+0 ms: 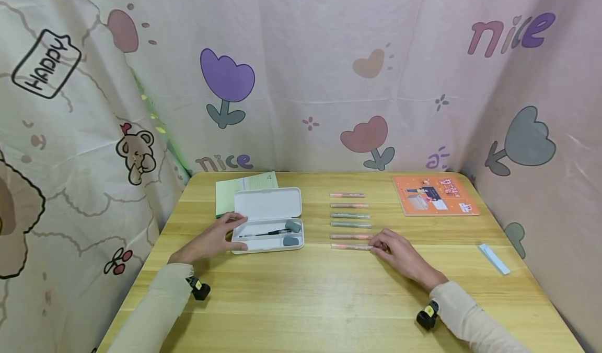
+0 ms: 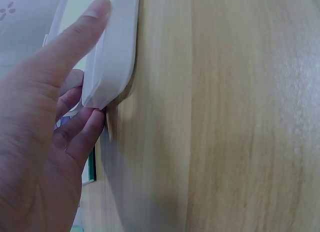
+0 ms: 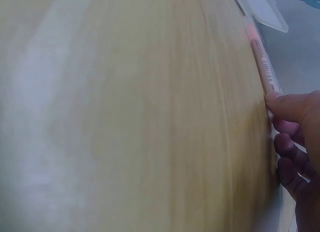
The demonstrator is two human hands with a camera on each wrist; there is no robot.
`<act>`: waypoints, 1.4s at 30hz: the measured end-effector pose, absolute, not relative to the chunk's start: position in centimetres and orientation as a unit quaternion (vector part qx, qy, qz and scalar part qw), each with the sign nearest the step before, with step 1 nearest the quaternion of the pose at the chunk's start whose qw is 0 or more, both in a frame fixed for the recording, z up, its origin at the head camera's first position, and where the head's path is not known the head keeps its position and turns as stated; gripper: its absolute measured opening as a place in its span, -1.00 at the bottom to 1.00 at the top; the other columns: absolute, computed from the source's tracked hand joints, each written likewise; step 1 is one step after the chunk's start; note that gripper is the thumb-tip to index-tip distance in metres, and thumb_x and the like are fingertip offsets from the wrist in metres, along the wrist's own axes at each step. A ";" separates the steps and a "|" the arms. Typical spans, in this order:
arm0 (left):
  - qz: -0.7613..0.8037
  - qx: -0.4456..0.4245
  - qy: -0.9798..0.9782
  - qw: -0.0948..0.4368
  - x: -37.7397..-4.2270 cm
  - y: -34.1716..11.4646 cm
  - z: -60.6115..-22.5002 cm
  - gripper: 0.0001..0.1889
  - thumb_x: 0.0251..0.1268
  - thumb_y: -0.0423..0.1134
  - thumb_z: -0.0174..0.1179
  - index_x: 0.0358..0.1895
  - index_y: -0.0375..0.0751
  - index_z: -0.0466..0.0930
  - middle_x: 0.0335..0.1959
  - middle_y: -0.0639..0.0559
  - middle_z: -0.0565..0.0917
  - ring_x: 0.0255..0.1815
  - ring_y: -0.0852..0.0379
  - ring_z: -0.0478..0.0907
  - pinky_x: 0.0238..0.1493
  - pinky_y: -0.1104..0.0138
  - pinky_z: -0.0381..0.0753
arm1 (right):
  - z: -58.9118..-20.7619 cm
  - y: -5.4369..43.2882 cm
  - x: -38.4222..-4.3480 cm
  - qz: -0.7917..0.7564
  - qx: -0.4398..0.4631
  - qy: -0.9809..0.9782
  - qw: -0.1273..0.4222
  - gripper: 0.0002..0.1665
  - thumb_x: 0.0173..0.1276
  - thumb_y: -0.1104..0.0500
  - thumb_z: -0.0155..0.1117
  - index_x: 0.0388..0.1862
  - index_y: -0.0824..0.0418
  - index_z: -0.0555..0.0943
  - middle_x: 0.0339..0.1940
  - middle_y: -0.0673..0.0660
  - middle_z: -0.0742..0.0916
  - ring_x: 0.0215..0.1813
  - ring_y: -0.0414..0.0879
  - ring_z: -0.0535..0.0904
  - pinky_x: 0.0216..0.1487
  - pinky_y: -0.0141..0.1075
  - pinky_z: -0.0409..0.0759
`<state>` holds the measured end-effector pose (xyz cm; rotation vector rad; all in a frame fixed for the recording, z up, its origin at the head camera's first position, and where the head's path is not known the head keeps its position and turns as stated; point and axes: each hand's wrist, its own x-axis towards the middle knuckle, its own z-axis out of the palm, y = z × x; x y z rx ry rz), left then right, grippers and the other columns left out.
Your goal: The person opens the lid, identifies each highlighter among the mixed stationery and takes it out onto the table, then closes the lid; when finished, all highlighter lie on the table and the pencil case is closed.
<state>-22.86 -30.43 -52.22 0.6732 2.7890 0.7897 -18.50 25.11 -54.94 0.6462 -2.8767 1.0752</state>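
Note:
An open white pencil case (image 1: pixel 256 244) lies left of centre, its lid tipped back. Inside are a dark pen (image 1: pixel 267 233) and two grey-green erasers (image 1: pixel 291 241). My left hand (image 1: pixel 221 237) grips the case's left end; in the left wrist view the thumb lies along its top edge and fingertips touch the bottom corner. Right of the case, several slim pens, pinkish and green, lie in a column. My right hand (image 1: pixel 400 254) pinches the right end of the nearest one, a pink pen (image 3: pixel 265 64) with a barcode; its far end points toward the case.
Behind the case sits a pale green notepad (image 1: pixel 226 192), partly covered by the lid. An orange booklet (image 1: pixel 435 196) lies at the back right. Near the right edge is a light blue and white strip (image 1: pixel 494 259). Patterned curtains (image 1: pixel 305 71) enclose the wooden table (image 1: pixel 310 306) at back and sides.

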 end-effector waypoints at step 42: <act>0.267 0.221 0.934 0.085 -22.8 -30.4 -52.2 -0.03 0.38 0.20 0.48 0.68 -0.28 0.33 0.59 -0.26 0.35 0.59 -0.35 0.37 0.51 -0.29 0.46 | -55.0 25.4 -18.5 0.352 0.204 -0.913 0.027 -0.77 0.46 0.11 0.58 0.04 0.04 0.79 -0.15 -0.17 0.68 -0.17 -0.34 0.57 -0.13 -0.40 0.67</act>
